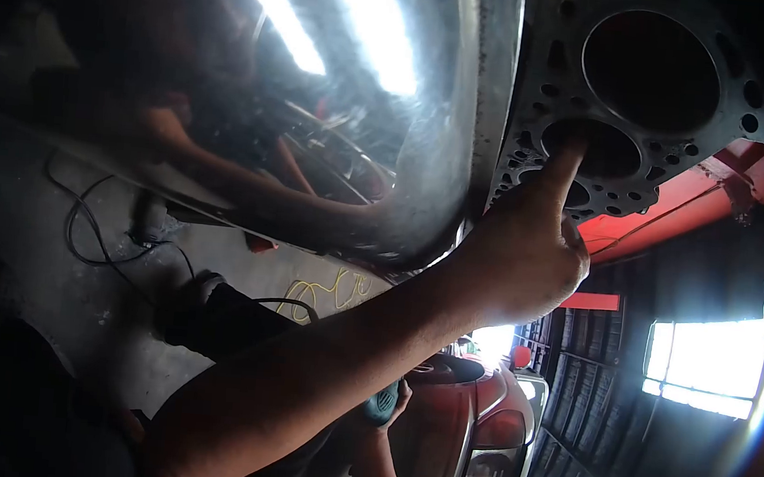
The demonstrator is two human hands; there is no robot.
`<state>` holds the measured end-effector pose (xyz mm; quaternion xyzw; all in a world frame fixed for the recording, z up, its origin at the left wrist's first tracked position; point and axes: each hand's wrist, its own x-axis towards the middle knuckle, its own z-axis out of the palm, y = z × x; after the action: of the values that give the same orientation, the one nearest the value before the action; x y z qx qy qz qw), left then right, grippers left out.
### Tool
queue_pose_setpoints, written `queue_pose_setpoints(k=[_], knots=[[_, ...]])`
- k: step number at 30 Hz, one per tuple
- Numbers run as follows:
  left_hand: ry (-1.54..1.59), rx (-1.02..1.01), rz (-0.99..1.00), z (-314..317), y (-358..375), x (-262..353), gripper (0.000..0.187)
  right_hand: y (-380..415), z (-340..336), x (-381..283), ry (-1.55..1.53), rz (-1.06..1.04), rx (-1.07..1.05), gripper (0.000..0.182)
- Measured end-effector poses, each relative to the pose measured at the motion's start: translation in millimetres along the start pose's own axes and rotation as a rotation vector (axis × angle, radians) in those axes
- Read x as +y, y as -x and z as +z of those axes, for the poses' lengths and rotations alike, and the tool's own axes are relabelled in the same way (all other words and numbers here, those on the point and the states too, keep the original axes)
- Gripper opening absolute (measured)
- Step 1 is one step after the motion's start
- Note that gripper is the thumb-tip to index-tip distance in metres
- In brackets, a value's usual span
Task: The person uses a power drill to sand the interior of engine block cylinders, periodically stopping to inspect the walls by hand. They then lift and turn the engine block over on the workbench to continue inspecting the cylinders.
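The view is turned sideways, with the floor at left and the roof at right. My right hand point(525, 250) reaches up across the middle, index finger stretched out and the other fingers curled, holding nothing I can see. Its fingertip overlaps the middle large hole of a head gasket point(568, 92), a flat grey plate with big round openings and many small ones. Close beside the hand curves a glossy dark panel point(259, 94) full of reflections. Out of view is my left hand. Behind my forearm, another person's hand point(402, 404) grips a green power tool point(380, 406), partly hidden.
A red car point(439, 422) stands behind the forearm. Dark trouser legs point(232, 321) and a shoe show over the grey floor point(179, 370). A yellow hose point(315, 294) and a black cable point(79, 215) lie there. Red metal point(699, 201) sits behind the gasket.
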<state>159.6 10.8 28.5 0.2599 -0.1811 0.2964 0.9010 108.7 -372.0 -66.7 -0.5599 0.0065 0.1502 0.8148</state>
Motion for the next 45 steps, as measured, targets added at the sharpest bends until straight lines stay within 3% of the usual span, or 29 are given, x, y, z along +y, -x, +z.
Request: queue_pose_setpoints(k=[8, 10, 14, 23, 26, 32, 35, 42, 45], knots=[[0.027, -0.192, -0.056, -3, -13, 22, 0.091, 0, -12, -1, 0.015, 0.003, 0.053, 0.060], [0.086, -0.199, -0.027, -5, -8, 23, 0.089, -2, 1, 2, 0.042, -0.016, 0.008, 0.060], [0.130, -0.160, 0.088, -2, 6, 17, 0.085, -3, 14, 4, 0.020, -0.073, 0.222, 0.065], [0.133, -0.195, 0.036, -5, 8, 18, 0.088, -5, 26, 8, 0.062, -0.121, 0.254, 0.066], [0.147, -0.231, -0.037, -7, -12, 26, 0.087, -2, -13, -3, -0.018, 0.017, -0.086, 0.061], [0.137, -0.187, 0.015, -4, -3, 25, 0.087, -3, 22, 7, -0.013, -0.075, 0.227, 0.067], [0.139, -0.181, 0.015, -5, 2, 25, 0.091, -2, 21, 7, 0.072, -0.109, 0.282, 0.066], [0.145, -0.218, -0.063, -7, 9, 30, 0.097, -4, 26, 7, 0.062, -0.096, 0.234, 0.067], [0.161, -0.208, -0.007, -5, 10, 22, 0.096, -5, 28, 8, 0.070, -0.096, 0.241, 0.068]])
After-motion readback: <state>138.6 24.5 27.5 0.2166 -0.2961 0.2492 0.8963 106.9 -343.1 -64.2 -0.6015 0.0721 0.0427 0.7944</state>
